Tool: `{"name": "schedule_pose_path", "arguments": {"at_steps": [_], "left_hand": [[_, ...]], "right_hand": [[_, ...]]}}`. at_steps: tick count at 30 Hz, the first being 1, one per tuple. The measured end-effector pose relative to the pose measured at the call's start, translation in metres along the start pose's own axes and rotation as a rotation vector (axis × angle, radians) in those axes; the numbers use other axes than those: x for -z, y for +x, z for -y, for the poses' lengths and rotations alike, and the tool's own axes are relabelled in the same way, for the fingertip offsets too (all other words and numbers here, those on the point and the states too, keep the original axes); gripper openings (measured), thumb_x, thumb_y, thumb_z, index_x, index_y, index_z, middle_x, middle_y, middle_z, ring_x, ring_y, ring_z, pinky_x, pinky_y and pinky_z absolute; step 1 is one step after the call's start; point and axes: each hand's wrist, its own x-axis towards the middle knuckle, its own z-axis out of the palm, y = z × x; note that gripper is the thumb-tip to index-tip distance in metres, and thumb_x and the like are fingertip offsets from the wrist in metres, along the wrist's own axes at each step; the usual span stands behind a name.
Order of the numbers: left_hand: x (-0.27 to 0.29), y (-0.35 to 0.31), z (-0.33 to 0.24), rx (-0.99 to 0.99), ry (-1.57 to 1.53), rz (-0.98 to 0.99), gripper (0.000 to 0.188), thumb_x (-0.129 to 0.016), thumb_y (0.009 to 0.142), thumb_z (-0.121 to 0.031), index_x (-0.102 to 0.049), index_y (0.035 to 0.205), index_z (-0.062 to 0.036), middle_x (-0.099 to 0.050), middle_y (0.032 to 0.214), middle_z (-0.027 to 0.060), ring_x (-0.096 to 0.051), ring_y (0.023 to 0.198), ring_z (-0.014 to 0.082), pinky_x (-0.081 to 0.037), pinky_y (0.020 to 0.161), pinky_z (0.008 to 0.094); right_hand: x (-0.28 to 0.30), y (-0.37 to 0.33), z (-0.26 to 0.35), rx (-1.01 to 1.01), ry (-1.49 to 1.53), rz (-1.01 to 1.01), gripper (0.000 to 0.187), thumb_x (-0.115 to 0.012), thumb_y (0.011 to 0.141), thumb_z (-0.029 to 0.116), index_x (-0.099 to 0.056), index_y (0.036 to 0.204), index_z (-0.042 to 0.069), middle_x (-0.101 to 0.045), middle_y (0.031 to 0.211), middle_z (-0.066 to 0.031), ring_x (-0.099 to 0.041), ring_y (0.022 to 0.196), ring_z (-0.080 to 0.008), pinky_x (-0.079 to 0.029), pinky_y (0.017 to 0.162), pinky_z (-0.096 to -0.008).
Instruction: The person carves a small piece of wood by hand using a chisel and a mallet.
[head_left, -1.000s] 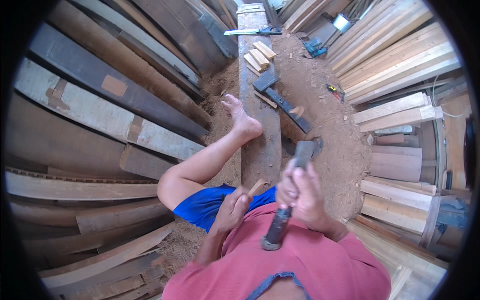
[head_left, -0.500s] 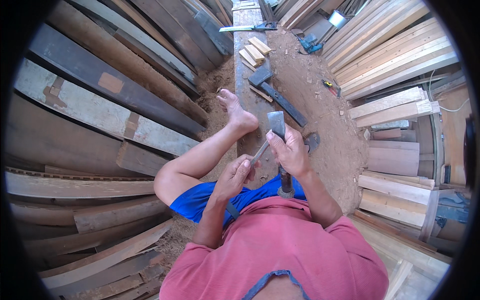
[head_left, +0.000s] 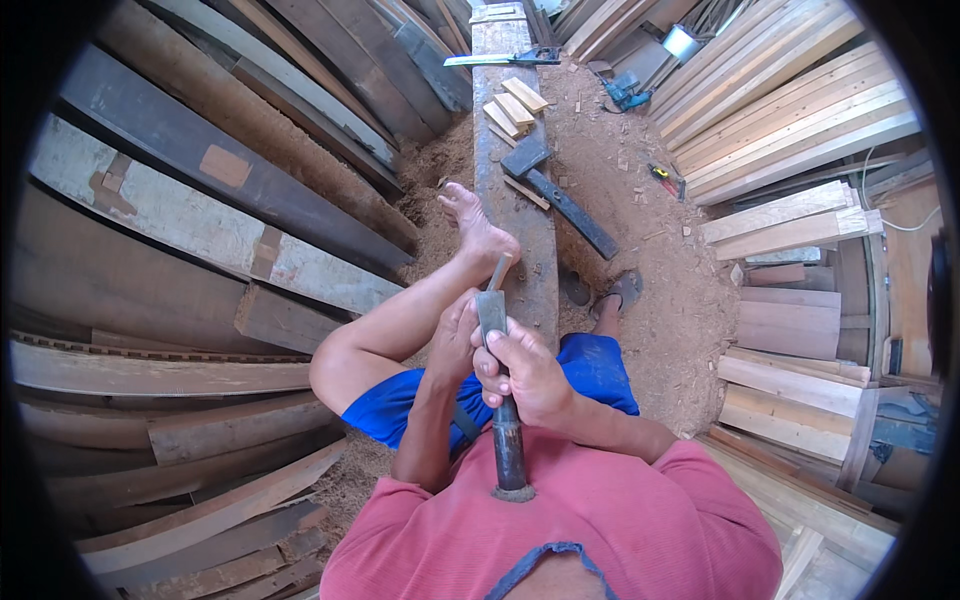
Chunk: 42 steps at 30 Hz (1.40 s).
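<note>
A chisel with a flat grey blade (head_left: 491, 308) and a dark round handle (head_left: 509, 450) is in my right hand (head_left: 530, 375). Its fingers wrap the tool near where blade meets handle, and the handle's butt points back at my chest. Beside the blade, my left hand (head_left: 455, 338) is closed on a thin stick (head_left: 500, 270), whose tip shows past the blade's end. The rest of the stick and some left fingers are hidden behind the chisel. Beyond my hands, a mallet (head_left: 560, 198) with a blocky head lies across the narrow bench (head_left: 515, 235).
Pale wood pieces (head_left: 513, 103) and a handsaw (head_left: 502, 59) lie farther along the bench. A blue-green power tool (head_left: 624, 92) and a red-and-yellow hand tool (head_left: 664, 180) rest on the sawdust floor. Boards (head_left: 200, 150) lean at left; stacked lumber (head_left: 800, 110) lines the right.
The chisel has come left and closer to my chest, its handle now over my shirt. The stick now points away, behind the blade, and my left hand has moved slightly left.
</note>
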Motion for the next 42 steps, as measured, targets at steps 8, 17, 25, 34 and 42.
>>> {"name": "schedule_pose_path", "arguments": {"at_steps": [8, 17, 25, 34, 42], "left_hand": [[0.004, -0.1, 0.019, 0.065, 0.16, 0.154, 0.03, -0.043, 0.1, -0.023, -0.056, 0.084, -0.0018, -0.047, 0.067, 0.0041, -0.046, 0.063, 0.0143, -0.039, 0.058, 0.0328], [-0.002, -0.03, -0.017, -0.065, 0.218, -0.025, 0.012, -0.063, 0.09, -0.013, -0.06, 0.093, -0.0013, -0.053, 0.077, 0.0038, -0.051, 0.069, 0.0112, -0.043, 0.063, 0.0295], [-0.009, -0.027, 0.003, -0.225, 0.39, -0.12, 0.012, -0.068, 0.084, -0.008, -0.062, 0.094, -0.0031, -0.054, 0.076, 0.0053, -0.053, 0.071, 0.0136, -0.044, 0.063, 0.0289], [0.019, -0.027, 0.003, 0.109, -0.047, 0.06, 0.022, -0.049, 0.1, -0.021, -0.058, 0.11, -0.0045, -0.051, 0.075, -0.0035, -0.045, 0.063, 0.0059, -0.038, 0.057, 0.0219], [0.008, -0.034, 0.009, 0.297, -0.129, 0.324, 0.046, -0.036, 0.103, -0.045, -0.061, 0.095, -0.0065, -0.045, 0.061, -0.0028, -0.038, 0.052, 0.0056, -0.031, 0.048, 0.0221]], "right_hand": [[0.0, -0.06, 0.06, 0.41, -0.15, -0.083, 0.022, -0.043, 0.102, 0.029, -0.045, 0.103, 0.007, -0.042, 0.065, 0.0006, -0.037, 0.047, -0.0064, -0.04, 0.044, -0.0243], [0.055, 0.003, 0.054, 0.262, -0.716, -0.237, 0.028, -0.062, 0.095, 0.035, -0.058, 0.088, 0.008, -0.055, 0.068, 0.0029, -0.047, 0.051, -0.0018, -0.038, 0.043, -0.0201], [0.066, 0.018, 0.06, 0.516, -1.117, -0.257, 0.018, -0.066, 0.089, 0.021, -0.06, 0.093, 0.004, -0.055, 0.071, 0.002, -0.051, 0.065, -0.006, -0.044, 0.059, -0.0263], [0.068, 0.018, 0.057, 0.357, -0.873, -0.206, 0.011, -0.065, 0.086, 0.009, -0.061, 0.095, 0.004, -0.054, 0.075, 0.0041, -0.048, 0.066, -0.0028, -0.041, 0.058, -0.0221], [0.079, 0.02, 0.055, 0.304, -0.815, -0.319, 0.012, -0.065, 0.086, 0.008, -0.06, 0.097, 0.005, -0.054, 0.074, 0.0049, -0.046, 0.062, -0.0019, -0.04, 0.054, -0.0218]]}}
